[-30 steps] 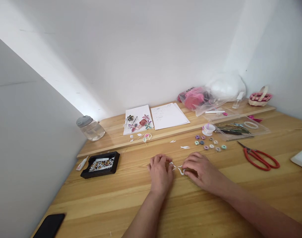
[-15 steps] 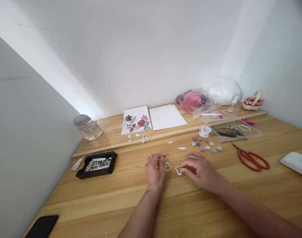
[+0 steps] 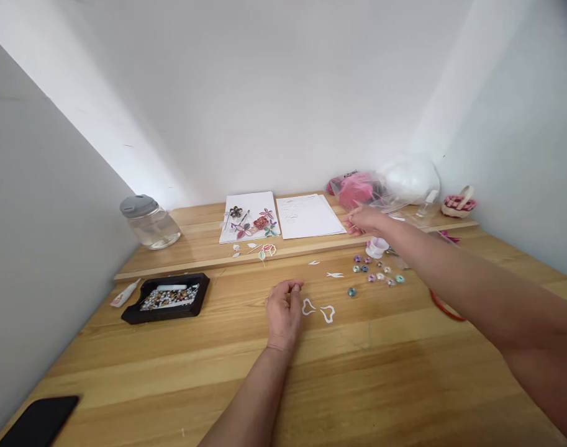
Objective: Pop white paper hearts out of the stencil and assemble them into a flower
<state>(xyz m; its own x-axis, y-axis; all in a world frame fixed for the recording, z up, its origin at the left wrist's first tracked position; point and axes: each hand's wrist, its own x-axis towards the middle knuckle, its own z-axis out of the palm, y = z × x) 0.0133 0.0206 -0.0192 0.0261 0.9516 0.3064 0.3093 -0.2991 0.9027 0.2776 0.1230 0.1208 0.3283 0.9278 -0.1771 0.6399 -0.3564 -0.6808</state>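
My left hand (image 3: pixel 284 312) rests on the wooden table with its fingers curled in. Whatever it may hold is hidden. Just right of its thumb lie two white heart-like outline cut-outs (image 3: pixel 328 313), thin and hollow. Stretched over the raised shelf, my right hand (image 3: pixel 363 220) is between the white paper sheets (image 3: pixel 306 217) and a clear bag with pink stuff (image 3: pixel 355 189). Its fingers are bent together, and anything in them is too small to name. A lone teal bobbin (image 3: pixel 352 292) lies to the right of the cut-outs.
Several thread bobbins (image 3: pixel 371 278) lie beside a white spool (image 3: pixel 377 248). My right forearm covers most of the red-handled scissors (image 3: pixel 446 305). Leftward are a black bead tray (image 3: pixel 202 292), a glue tube (image 3: pixel 125 293), a water jug (image 3: pixel 150 226) and a phone (image 3: pixel 43 419).
My right hand has left the cut-outs and moved up and away to the shelf. The lone teal bobbin now shows on the table. My left hand has stayed by the cut-outs.
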